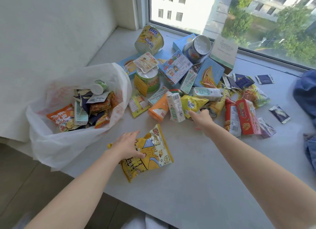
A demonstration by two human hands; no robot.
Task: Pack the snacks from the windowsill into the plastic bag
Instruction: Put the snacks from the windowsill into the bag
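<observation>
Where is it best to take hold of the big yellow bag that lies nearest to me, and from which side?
Probably its left long edge, from the left: the yellow bag lies flat, the left hand rests there, and the plastic bag is on that side.

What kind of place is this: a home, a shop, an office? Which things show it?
Probably a lived-in room, such as a flat or dormitory, on an upper floor: a wide windowsill under a window that looks down on trees and buildings, with snacks heaped beside a plastic bag.
</observation>
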